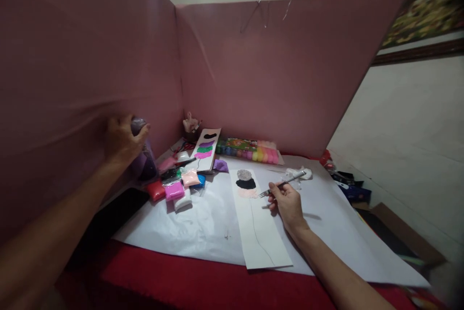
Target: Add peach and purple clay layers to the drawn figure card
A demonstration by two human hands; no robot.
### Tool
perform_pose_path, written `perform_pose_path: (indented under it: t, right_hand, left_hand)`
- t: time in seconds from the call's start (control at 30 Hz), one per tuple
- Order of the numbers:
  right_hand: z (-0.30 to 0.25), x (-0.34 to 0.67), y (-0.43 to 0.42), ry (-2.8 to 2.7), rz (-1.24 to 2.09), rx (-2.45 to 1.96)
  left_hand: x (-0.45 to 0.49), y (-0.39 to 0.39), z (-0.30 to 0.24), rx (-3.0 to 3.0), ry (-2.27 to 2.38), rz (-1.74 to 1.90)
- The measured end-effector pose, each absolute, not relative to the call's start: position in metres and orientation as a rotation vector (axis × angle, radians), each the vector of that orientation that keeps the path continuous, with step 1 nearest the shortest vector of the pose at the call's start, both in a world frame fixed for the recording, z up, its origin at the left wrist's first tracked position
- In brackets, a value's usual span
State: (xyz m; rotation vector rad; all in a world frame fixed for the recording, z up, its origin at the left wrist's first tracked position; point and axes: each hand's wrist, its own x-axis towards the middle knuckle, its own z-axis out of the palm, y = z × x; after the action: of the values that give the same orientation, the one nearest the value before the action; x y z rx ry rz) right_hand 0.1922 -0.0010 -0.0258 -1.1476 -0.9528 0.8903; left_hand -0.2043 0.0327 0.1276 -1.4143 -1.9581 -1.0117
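My right hand (287, 203) is closed on a metal fork (282, 184), its tines pointing left at a long white paper strip (259, 225). The strip carries grey, black and pale pink clay patches (246, 182) near its top end. My left hand (122, 140) is raised at the far left beside the pink screen, fingers wrapped round the top of a purple bottle-like container (142, 157). Small clay packs (174, 189) in red, pink, white and blue lie just right of that container.
A large white sheet (203, 223) covers the red table (174, 281). A second strip with black, purple, green and pink clay (206, 149) and a tray of coloured clay (250, 150) lie at the back. Pink screens (282, 68) wall the left and back. Dark items and a box (366, 199) sit at right.
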Motion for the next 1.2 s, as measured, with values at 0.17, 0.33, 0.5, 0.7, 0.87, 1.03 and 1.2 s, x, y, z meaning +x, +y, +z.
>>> perform_pose_path:
  t: [0.17, 0.33, 0.5, 0.7, 0.87, 1.03, 1.2]
  right_hand:
    - [-0.028, 0.193, 0.0, -0.949, 0.892, -1.144]
    - [-0.027, 0.193, 0.0, -0.949, 0.895, -1.147]
    - [-0.023, 0.192, -0.003, -0.942, 0.937, -1.184]
    - [-0.026, 0.194, 0.001, -1.003, 0.828, -1.285]
    - [-0.017, 0.203, 0.002, -1.422, 0.411, -1.849]
    - [-0.001, 0.206, -0.006, -1.578, 0.32, -2.045]
    - [0.001, 0.205, -0.009, -1.728, 0.169, -2.153]
  left_hand:
    - [-0.204, 0.032, 0.125, -1.403, -1.923, -1.0]
    - [-0.205, 0.033, 0.122, -1.408, -1.884, -1.009]
    - [-0.213, 0.037, 0.127, -1.392, -1.824, -0.983]
    - [-0.198, 0.031, 0.131, -1.368, -1.635, -1.035]
    - [-0.158, 0.019, 0.105, -1.606, -1.508, -1.046]
    - [-0.142, 0.02, 0.084, -1.695, -1.732, -1.091]
    - [-0.14, 0.036, 0.082, -1.698, -2.039, -1.181]
